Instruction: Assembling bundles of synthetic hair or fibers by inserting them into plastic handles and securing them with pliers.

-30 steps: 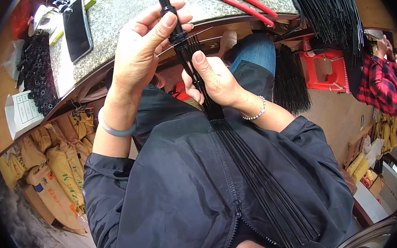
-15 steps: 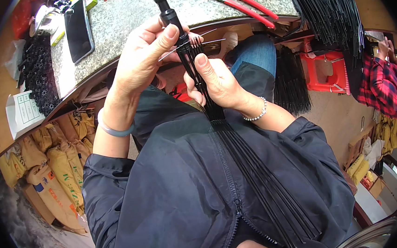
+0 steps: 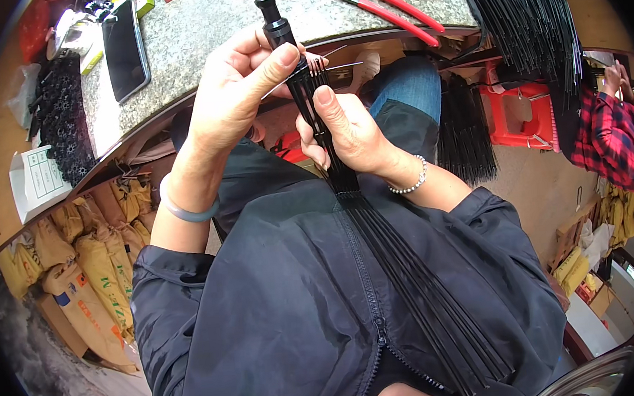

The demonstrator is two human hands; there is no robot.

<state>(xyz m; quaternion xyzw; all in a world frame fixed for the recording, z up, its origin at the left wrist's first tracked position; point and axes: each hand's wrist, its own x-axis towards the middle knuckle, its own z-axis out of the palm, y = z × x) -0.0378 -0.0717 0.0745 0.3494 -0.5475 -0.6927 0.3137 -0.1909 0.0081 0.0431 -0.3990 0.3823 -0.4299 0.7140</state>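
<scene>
A stone-topped surface [image 3: 194, 55] curves across beyond the hands. Below its left end stand yellow and tan sacks [image 3: 101, 252]; at far right sits another person in a red-and-black checked shirt [image 3: 610, 138].

A thick sheaf of black rods [image 3: 522, 18] hangs over the surface's right end, with a second sheaf [image 3: 465, 134] lower down, near a red stool [image 3: 521, 139]. The held bundle [image 3: 342, 181] of slim black rods is over the lap, its loose ends fanned across the dark jacket [image 3: 280, 298].

The right hand [image 3: 349, 132] grips the bundle's middle, its fingers hiding part of it. The left hand [image 3: 237, 85] pinches the top, partly covering the black tube [image 3: 278, 31] there.

At the surface's left are a pile of black pieces [image 3: 65, 113], a phone [image 3: 125, 49] and a white box [image 3: 36, 183]; red-handled pliers [image 3: 396, 21] lie just beyond the hands. Thin metal pins [image 3: 345, 65] poke out sideways between the hands.
</scene>
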